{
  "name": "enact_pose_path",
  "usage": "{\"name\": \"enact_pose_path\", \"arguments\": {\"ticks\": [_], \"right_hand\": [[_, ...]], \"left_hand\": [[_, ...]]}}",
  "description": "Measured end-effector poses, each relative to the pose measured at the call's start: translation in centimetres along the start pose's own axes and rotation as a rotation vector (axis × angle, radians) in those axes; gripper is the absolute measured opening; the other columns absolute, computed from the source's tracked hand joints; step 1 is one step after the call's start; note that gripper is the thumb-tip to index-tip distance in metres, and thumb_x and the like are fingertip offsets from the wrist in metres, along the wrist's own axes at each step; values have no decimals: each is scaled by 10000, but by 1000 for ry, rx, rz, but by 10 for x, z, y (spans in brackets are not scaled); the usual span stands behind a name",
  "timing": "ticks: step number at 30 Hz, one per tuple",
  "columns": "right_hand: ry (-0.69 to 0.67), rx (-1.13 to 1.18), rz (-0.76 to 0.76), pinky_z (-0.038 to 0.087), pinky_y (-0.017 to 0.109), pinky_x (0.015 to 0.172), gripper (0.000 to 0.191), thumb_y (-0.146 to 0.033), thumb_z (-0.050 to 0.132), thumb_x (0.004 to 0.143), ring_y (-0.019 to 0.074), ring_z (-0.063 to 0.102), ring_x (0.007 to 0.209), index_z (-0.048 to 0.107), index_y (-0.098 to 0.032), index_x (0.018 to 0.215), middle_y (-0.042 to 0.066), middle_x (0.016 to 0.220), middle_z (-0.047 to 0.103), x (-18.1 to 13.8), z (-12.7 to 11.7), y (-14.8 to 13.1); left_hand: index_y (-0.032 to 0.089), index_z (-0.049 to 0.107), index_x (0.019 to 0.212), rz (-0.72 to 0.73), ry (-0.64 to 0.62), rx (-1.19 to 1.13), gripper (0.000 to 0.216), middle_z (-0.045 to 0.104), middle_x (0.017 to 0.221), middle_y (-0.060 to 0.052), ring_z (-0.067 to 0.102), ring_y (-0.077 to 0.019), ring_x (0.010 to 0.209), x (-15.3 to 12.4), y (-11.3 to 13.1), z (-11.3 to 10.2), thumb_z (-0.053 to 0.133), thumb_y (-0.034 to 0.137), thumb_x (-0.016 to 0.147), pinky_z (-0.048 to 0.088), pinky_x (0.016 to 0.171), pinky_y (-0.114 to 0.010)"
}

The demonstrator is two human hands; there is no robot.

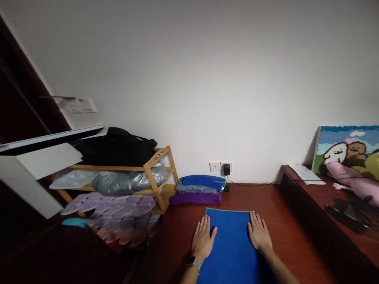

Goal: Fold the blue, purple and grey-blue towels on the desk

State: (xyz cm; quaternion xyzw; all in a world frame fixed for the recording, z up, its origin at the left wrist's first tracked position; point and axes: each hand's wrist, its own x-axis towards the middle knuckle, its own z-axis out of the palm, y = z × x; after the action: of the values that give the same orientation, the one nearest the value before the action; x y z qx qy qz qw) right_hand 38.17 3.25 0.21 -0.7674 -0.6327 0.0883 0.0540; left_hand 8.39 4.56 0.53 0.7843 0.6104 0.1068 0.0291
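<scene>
A blue cloth (231, 244) with a green stitched edge lies spread flat on the reddish-brown wooden surface (293, 232). On its left edge rests my left hand (203, 238), palm down with the fingers stretched out and a watch on the wrist. My right hand (259, 232) lies flat along the right edge, near the far corner, fingers extended. Beyond the cloth, against the wall, is a stack of folded cloths: a blue one (204, 180) on top, a grey-blue one (197, 189) in the middle and a purple one (195, 198) at the bottom.
A wooden rack (154, 185) at left holds a black bag (118, 150), plastic-wrapped items and slippers (109, 205). A black charger (226, 169) sits in the wall socket, its cable running right. The raised ledge at right carries paper (306, 174), a pink plush toy (352, 179) and a picture (346, 146).
</scene>
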Motion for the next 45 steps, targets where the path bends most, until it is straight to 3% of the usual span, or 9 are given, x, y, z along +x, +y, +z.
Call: {"name": "enact_pose_path", "arguments": {"ticks": [6, 15, 20, 23, 25, 28, 36, 41, 45], "right_hand": [[46, -18, 16, 89, 431, 1286, 702, -468, 75, 1011, 204, 100, 1576, 162, -134, 1621, -6, 1700, 135, -29, -11, -5], [35, 74, 22, 121, 466, 1290, 726, -531, 140, 996, 228, 138, 1568, 239, -162, 1614, 3, 1685, 182, -100, 15, 3], [32, 105, 12, 120, 478, 1290, 717, -510, 153, 996, 239, 136, 1568, 244, -152, 1611, 20, 1683, 181, -99, 6, -1], [8, 96, -15, 110, 477, 1291, 688, -451, 177, 995, 240, 119, 1569, 257, -144, 1606, 23, 1685, 169, -101, 1, -1], [-2, 78, -28, 105, 473, 1290, 677, -427, 180, 993, 237, 110, 1569, 267, -147, 1603, 19, 1685, 159, -102, -1, -1], [16, 89, -7, 118, 473, 1288, 694, -468, 169, 996, 238, 128, 1567, 261, -149, 1605, 25, 1682, 172, -103, -1, -1], [42, 106, 21, 107, 455, 1290, 723, -510, 148, 999, 228, 126, 1570, 227, -136, 1613, 30, 1689, 182, -100, 4, -2], [21, 133, -24, 100, 483, 1286, 701, -538, 176, 1002, 230, 123, 1570, 235, -203, 1615, 12, 1691, 178, -116, -4, 2], [-16, 209, -288, 91, 461, 1291, 676, -646, 194, 1001, 204, 88, 1573, 251, -338, 1600, -63, 1694, 136, -152, -11, 15]], "left_hand": [[146, 263, 1607, 8, 5, -30, 748, 233, 1678, -77, 208, -259, 1557, -2, 4, -3, 148, 618, 1039, 248, 1271, -483], [171, 291, 1601, -7, 31, 44, 716, 301, 1657, -93, 256, -283, 1543, 5, 5, -12, 212, 608, 1040, 234, 1270, -513], [236, 202, 1622, 215, 108, -29, 628, 253, 1678, -29, 242, -253, 1550, -20, 80, -4, 221, 520, 1063, 259, 1273, -477], [267, 185, 1621, 368, 29, -112, 594, 239, 1677, 1, 254, -226, 1547, -45, 137, 13, 208, 488, 1069, 281, 1271, -452], [280, 216, 1611, 353, -24, -136, 577, 268, 1662, 0, 264, -232, 1542, -57, 152, 20, 178, 479, 1071, 283, 1270, -477], [285, 248, 1600, 263, -75, -113, 600, 257, 1659, -1, 249, -252, 1544, -67, 129, 17, 175, 536, 1060, 272, 1271, -512], [243, 226, 1615, -18, -36, 42, 702, 237, 1670, -27, 245, -262, 1542, -95, -4, -11, 205, 631, 1030, 290, 1259, -504], [193, 255, 1609, -34, -26, 40, 740, 241, 1668, -60, 249, -249, 1541, -104, -11, -13, 170, 641, 1026, 285, 1258, -492], [191, 273, 1605, -7, -32, 40, 742, 257, 1667, -56, 253, -238, 1542, -102, -6, -20, 151, 639, 1026, 272, 1264, -467]]}}
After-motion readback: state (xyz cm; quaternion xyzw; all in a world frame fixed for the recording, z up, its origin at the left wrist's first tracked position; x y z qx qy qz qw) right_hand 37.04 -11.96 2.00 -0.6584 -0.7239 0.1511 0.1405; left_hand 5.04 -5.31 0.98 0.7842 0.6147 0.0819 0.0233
